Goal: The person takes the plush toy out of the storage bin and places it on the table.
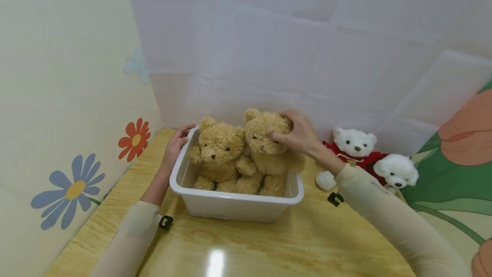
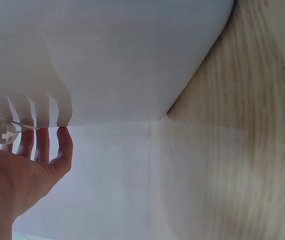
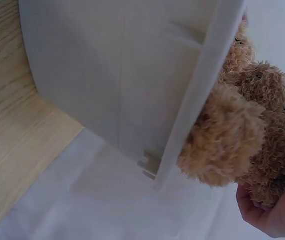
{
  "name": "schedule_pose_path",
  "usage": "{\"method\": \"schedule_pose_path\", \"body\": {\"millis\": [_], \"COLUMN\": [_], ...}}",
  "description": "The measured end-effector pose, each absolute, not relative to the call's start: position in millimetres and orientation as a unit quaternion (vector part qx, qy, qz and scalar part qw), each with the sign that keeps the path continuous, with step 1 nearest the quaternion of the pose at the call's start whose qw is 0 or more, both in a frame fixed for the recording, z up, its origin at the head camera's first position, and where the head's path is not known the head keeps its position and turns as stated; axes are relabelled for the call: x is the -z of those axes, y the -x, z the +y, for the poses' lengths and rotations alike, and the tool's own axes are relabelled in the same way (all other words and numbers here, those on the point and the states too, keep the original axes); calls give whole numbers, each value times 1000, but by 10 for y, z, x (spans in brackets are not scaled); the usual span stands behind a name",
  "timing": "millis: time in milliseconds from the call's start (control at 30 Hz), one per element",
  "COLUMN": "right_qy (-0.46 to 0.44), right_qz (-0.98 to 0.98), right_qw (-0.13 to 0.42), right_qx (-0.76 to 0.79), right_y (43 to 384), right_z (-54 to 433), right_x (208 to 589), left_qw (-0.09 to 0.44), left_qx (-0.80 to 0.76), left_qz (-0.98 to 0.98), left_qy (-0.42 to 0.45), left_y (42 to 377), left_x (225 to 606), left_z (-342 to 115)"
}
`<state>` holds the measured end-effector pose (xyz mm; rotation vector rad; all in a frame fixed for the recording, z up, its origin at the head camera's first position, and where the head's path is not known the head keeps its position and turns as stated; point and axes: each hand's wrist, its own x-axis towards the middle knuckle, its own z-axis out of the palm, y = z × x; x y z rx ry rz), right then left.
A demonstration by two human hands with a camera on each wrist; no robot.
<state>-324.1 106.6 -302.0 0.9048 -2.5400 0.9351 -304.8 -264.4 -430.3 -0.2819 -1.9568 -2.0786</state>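
Note:
A white plastic bin (image 1: 238,205) holds two curly tan teddy bears side by side. My right hand (image 1: 299,134) grips the head of the right teddy bear (image 1: 265,157) between thumb and fingers. In the right wrist view that bear's fur (image 3: 222,135) bulges over the bin's rim. The left teddy bear (image 1: 221,146) leans beside it, one paw near the left wall. At the bin's back left corner, my left hand (image 1: 176,145) rests against the outside by the rim. Its bent fingertips touch the outer wall (image 2: 107,75) in the left wrist view; its thumb is hidden.
Right of the bin sit a white plush bear in red (image 1: 354,142) and a white plush dog (image 1: 396,171). A round white fluffy piece (image 1: 325,180) lies before them. The wooden table (image 1: 238,243) meets a white cloth backdrop (image 1: 246,46) and a flower-printed wall at left.

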Motion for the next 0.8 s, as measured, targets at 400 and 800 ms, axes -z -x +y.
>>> {"method": "schedule_pose_path", "body": {"millis": [400,800], "right_qy": [-304,-337], "right_qz": [-880,-863], "right_qw": [159,201], "right_qx": [-329,-318], "right_y": [3197,3136], "right_z": [1161,1253], "right_x": [2855,2693], "left_qw": [132,129], "left_qx": [718,706], "left_qz": [-677,-691], "left_qy": [91,81], "left_y": [3039,3028], "left_x": [4295,4274], "left_z": [-2644,-2658]}}
